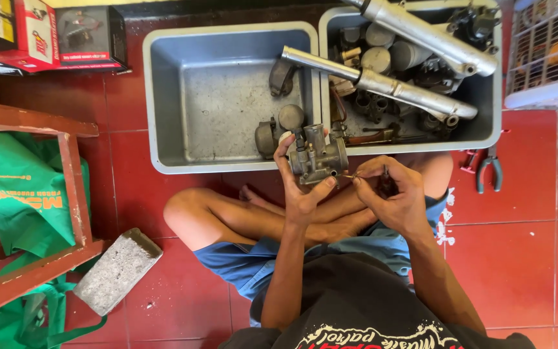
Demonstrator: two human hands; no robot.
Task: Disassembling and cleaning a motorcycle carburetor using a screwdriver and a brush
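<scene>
Grey metal carburetor (318,157) is up in the left hand (301,187), held over the person's crossed legs just near of the two trays. Fingers wrap its left side and the thumb presses in from below, so it's a firm grip around the body. The right hand (392,190) sits just to the right of it, fingertips pinched on a small brass-looking part (349,175) that touches the carb's right side, and it also seems to have a thin dark tool tucked in the fist, can't tell exactly what. Just beyond the hands, the left grey tray (163,97) holds a few round metal bits, and the right tray (492,123) is packed with parts plus two long silver fork tubes (389,85). Pliers (489,169) lie on the red tile floor (518,258) to the right, well apart from the hands. A grey concrete block (117,270) sits off to the left.
</scene>
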